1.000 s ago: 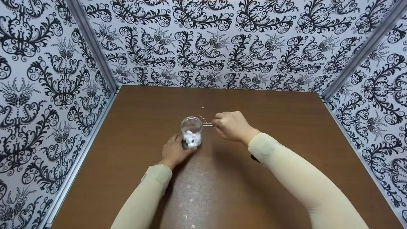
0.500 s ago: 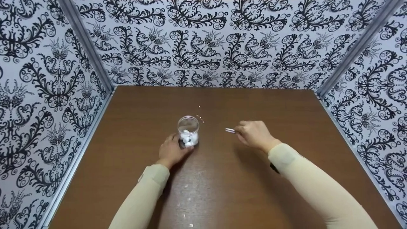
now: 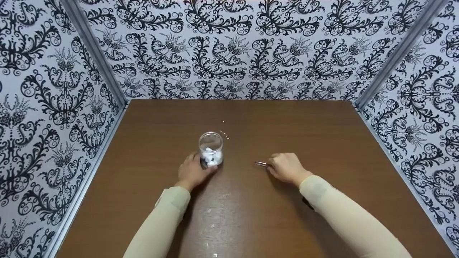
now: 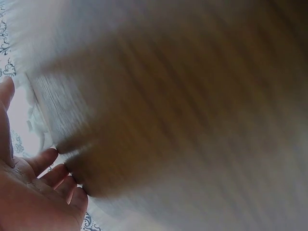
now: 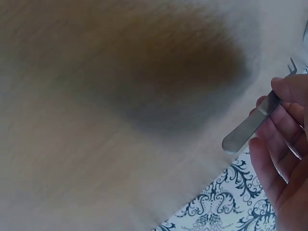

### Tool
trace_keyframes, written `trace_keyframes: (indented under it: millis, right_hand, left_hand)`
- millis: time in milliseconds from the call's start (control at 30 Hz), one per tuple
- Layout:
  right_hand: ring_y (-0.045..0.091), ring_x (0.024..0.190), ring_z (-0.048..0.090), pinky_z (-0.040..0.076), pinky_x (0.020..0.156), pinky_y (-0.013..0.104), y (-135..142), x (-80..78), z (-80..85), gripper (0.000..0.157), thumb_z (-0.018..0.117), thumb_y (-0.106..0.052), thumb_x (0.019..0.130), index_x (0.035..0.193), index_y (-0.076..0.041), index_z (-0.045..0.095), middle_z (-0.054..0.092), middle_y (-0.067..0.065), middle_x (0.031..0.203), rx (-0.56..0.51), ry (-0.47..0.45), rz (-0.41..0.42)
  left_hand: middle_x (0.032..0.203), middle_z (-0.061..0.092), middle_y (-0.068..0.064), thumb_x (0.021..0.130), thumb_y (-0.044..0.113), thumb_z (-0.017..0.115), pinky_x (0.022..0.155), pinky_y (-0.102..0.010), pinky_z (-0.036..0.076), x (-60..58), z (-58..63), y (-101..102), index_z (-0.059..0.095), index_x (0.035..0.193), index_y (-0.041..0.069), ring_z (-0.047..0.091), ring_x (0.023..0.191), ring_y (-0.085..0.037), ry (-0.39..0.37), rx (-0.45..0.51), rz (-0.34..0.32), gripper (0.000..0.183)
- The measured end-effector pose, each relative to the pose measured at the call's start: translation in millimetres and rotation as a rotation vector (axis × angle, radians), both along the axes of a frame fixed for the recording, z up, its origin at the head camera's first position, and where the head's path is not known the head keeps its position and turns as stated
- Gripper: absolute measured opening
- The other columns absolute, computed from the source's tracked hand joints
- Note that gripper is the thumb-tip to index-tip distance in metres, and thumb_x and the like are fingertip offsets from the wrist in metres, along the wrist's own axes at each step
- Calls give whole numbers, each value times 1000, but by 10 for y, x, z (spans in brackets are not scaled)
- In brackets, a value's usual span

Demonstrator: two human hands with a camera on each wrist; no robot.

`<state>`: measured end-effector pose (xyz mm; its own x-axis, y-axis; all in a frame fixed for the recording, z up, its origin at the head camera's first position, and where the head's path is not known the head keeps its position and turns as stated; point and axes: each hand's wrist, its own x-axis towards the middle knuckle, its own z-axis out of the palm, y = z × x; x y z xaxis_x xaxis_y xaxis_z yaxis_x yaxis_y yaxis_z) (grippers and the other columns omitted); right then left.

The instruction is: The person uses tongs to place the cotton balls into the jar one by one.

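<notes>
A clear jar (image 3: 219, 147) with white cotton balls (image 3: 210, 157) in its lower part stands upright on the table. My left hand (image 3: 190, 171) holds the jar low on its left side, thumb in front; the left wrist view shows the fingers (image 4: 57, 179) bent by its base. To the right, apart from the jar, my right hand (image 3: 288, 167) pinches a pair of metal tweezers (image 5: 246, 131). Their tips (image 3: 259, 163) point left toward the jar, low over the table. Nothing is visible between the tips. The right palm partly hides the tweezers from the head view.
The brown table (image 3: 172, 118) bears a short line of small bright specks (image 3: 225, 134) just behind and right of the jar. Patterned panels (image 3: 229, 50) enclose the back and both sides, with grey metal posts (image 3: 95, 50) at the corners.
My right hand has drawn the tweezers away from the jar to the right, then lowered them toward the near side of the table. The left hand stays at the jar.
</notes>
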<state>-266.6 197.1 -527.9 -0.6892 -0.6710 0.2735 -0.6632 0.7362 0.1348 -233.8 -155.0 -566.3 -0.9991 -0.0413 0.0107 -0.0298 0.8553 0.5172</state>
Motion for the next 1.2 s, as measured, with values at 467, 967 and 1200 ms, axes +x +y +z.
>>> trace_keyframes:
  millis: [467, 967, 1200]
  right_hand:
    - [22, 65, 69, 57, 56, 44, -116, 12, -19, 9, 83, -24, 88, 87, -16, 78, 70, -1, 79, -25, -55, 10]
    - [22, 64, 69, 56, 53, 44, -62, 27, -116, 13, 84, -25, 86, 88, -14, 76, 69, 0, 81, -13, -43, 35]
    - [22, 66, 69, 56, 54, 44, -67, 33, -131, 13, 82, -26, 87, 93, -15, 78, 70, 1, 85, -18, -54, 22]
  left_hand:
    - [155, 52, -20, 88, 61, 75, 111, -62, 43, -6, 7, -27, 46, 156, 5, 50, 142, -42, 14, -18, 4, 93]
    - [157, 50, -20, 90, 57, 74, 117, -58, 40, 42, 96, -2, 45, 156, 2, 47, 146, -41, 0, 3, -4, 90]
    - [158, 49, -21, 89, 57, 74, 118, -59, 39, 8, 25, -20, 43, 157, 3, 46, 146, -42, -3, 8, -1, 93]
